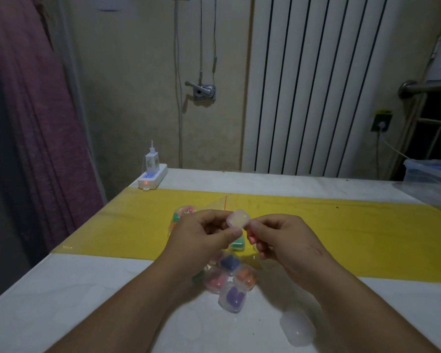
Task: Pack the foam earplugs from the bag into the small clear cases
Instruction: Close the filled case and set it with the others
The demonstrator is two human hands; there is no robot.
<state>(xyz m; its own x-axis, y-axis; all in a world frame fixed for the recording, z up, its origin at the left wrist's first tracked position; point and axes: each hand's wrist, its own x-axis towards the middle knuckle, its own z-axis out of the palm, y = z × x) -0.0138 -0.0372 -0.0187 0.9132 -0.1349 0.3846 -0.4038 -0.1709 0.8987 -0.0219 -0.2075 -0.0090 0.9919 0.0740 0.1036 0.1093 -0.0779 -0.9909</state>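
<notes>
Near right on the desk [61, 289]: one empty case [298, 329]. Centre: filled cases [229, 278] clustered together, with purple, pink, orange, blue and green plugs inside. Above them, left hand [204, 233] fingers pinch a small clear case [237, 218]. Right hand [278, 235] fingers grip a pink earplug [251, 236] just beside it. Bag [183, 215] of earplugs lies behind the left hand. Far left: power strip [152, 178], charger [152, 161] print too blurry to read.

left hand [201, 235] and right hand [283, 240] pinching clear case [237, 218], filled cases [232, 296] beneath
</notes>
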